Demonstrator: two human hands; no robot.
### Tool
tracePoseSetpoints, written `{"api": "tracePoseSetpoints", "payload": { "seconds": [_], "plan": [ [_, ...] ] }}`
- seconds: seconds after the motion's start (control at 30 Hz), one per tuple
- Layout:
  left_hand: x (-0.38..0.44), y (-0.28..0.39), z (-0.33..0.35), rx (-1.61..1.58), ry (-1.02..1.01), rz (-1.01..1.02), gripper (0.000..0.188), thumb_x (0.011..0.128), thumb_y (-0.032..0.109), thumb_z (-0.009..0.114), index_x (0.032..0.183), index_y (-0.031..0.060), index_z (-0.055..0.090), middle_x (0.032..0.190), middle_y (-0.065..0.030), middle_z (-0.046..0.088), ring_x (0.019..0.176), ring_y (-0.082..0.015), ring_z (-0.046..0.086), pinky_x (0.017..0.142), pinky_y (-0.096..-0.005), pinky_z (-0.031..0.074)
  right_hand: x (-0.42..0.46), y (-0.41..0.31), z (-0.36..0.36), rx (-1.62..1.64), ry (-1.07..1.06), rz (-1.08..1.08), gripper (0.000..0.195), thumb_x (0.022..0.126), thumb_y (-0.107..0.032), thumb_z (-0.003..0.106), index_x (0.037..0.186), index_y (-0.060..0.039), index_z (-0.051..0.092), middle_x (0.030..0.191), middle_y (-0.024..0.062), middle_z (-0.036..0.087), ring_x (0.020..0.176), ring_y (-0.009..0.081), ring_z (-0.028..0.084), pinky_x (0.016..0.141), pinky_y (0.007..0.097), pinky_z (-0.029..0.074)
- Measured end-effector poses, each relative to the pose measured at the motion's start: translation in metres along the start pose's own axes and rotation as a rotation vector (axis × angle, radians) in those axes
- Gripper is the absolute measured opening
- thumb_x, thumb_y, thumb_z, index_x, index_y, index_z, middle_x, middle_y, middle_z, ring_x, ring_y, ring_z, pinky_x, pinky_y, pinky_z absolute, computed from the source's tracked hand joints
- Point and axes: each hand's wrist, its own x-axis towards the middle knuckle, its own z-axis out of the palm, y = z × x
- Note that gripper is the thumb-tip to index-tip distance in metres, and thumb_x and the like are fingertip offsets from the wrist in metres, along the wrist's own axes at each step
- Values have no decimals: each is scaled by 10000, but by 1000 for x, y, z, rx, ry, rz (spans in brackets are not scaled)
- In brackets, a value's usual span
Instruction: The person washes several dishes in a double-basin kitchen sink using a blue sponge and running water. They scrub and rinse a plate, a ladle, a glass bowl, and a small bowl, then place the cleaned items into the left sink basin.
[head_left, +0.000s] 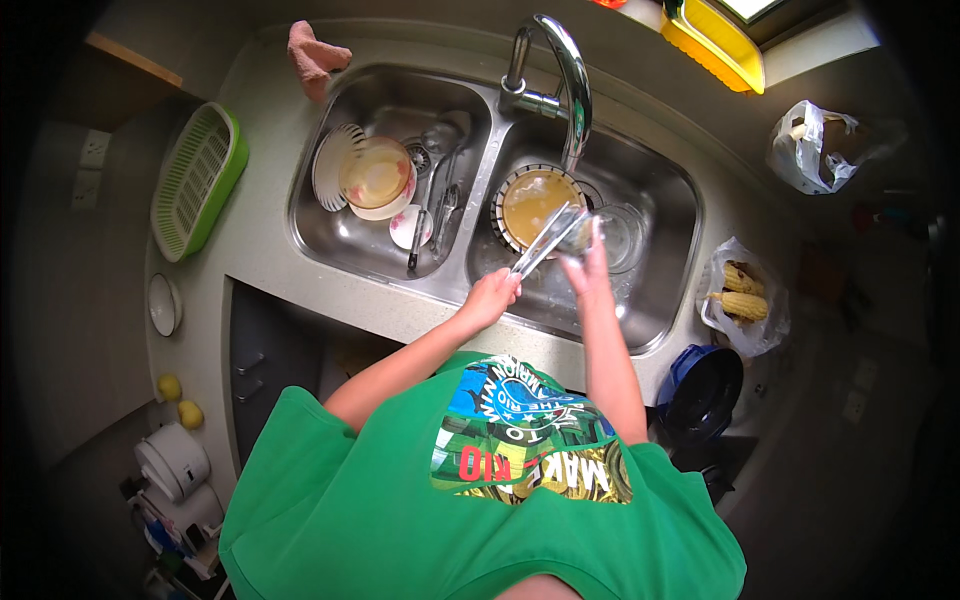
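Observation:
My left hand (491, 298) grips the near end of long, shiny metal utensils (541, 244), perhaps tongs; their exact kind is unclear. At their far end, my right hand (589, 262) is closed around a greyish scouring pad (576, 229), partly blurred. Both hands are above the right basin (667, 225) of a stainless steel sink. Beneath the utensils sits a bowl with a dark-striped rim (501, 196), filled with cloudy tan water (538, 196). A clear glass dish (626, 236) lies to its right, partly hidden by my right hand.
The chrome faucet (577, 82) arches over the striped bowl. In the left basin (352, 251) are an amber glass bowl (373, 176), a fluted dish (328, 169), a small floral dish (409, 226) and cutlery (448, 206). Bagged corn (742, 304) and a dark pan (701, 394) stand at right.

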Motion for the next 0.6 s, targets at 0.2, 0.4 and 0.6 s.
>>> {"api": "tracePoseSetpoints", "payload": {
  "seconds": [0.2, 0.4, 0.6],
  "plan": [
    [18, 3, 14, 248, 52, 224, 470, 981, 384, 350, 828, -10, 555, 765, -205, 611, 752, -375, 599, 701, -450, 449, -22, 50, 11, -225, -14, 3, 499, 841, -106, 627, 1302, -42, 445, 1079, 171, 605, 968, 311, 619, 859, 523, 528],
    [-5, 14, -5, 417, -107, 176, 476, 978, 399, 381, 824, -21, 542, 767, -240, 591, 773, -419, 581, 704, -469, 439, 22, 13, -34, -136, 118, -79, 416, 839, -36, 591, 1244, -11, 498, 933, 117, 633, 764, 220, 636, 660, 385, 564],
    [-29, -3, -68, 192, 205, 274, 397, 979, 365, 400, 848, 10, 519, 684, -160, 542, 643, -290, 525, 625, -396, 427, 27, -64, -86, -339, 347, -344, 339, 846, -71, 643, 1174, -27, 570, 1006, 79, 634, 829, 193, 635, 748, 359, 550]
  ]
}}
